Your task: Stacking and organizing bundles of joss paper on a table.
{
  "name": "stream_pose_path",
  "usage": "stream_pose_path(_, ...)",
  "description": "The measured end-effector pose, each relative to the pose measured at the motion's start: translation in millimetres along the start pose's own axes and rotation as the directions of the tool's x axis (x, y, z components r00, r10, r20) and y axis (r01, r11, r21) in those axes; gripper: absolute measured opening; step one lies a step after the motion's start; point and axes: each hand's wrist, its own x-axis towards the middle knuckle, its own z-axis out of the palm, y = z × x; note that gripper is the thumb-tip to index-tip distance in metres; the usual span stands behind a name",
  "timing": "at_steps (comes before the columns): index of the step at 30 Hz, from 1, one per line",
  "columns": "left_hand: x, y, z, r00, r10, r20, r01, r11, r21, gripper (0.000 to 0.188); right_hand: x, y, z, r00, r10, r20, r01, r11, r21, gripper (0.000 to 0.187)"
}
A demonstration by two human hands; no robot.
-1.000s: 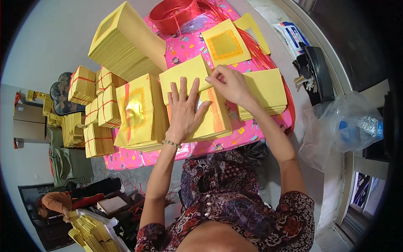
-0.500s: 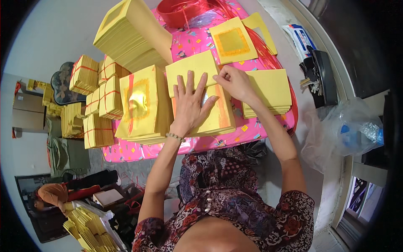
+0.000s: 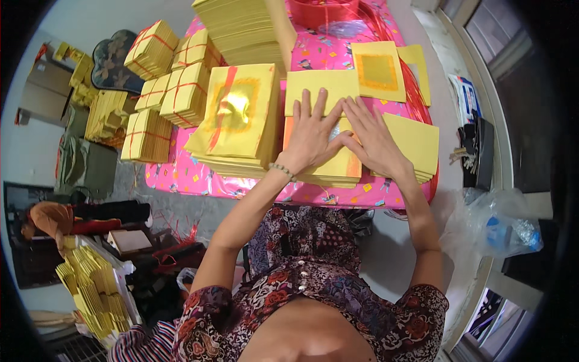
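Observation:
My left hand [image 3: 309,137] lies flat with spread fingers on a folded yellow paper sheet [image 3: 321,84] atop a low paper stack. Close beside it, my right hand [image 3: 375,143] is also stretched out flat, its fingertips at the same sheet's right side. The two thumbs meet or nearly meet over the stack, whose near edge [image 3: 335,180] shows below them. Orange and silver patches of the sheet underneath peek out around the hands. Right of my hands is a pile of plain folded yellow paper [image 3: 419,142]. A taller stack with a gold foil square [image 3: 234,111] stands to the left.
Yellow bundles tied with red string [image 3: 148,136] stand at the table's left. Behind are a tall paper stack [image 3: 244,36], a red basin [image 3: 325,15], red strings [image 3: 413,90] and a foil-patched sheet [image 3: 379,72]. A pink patterned cloth [image 3: 289,194] covers the table. Another person [image 3: 51,220] is at lower left.
My right hand has gone from a closed pinch at the sheet's right edge to lying flat beside my left hand. My left hand stays flat on the paper. The view has shifted.

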Motion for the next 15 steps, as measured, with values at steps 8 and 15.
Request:
stream_pose_path(8, -4, -5, -3, 1.0, -0.014, 0.012, 0.015, 0.999, -0.041, 0.072, -3, -6, -6, 0.989, 0.061, 0.137, -0.068, 0.997, 0.046, 0.083)
stream_pose_path(15, -18, -15, -15, 0.999, -0.052, 0.015, 0.052, 0.998, 0.02, 0.074, 1, -11, -17, 0.982, 0.072, 0.177, -0.069, 0.997, -0.019, 0.086)
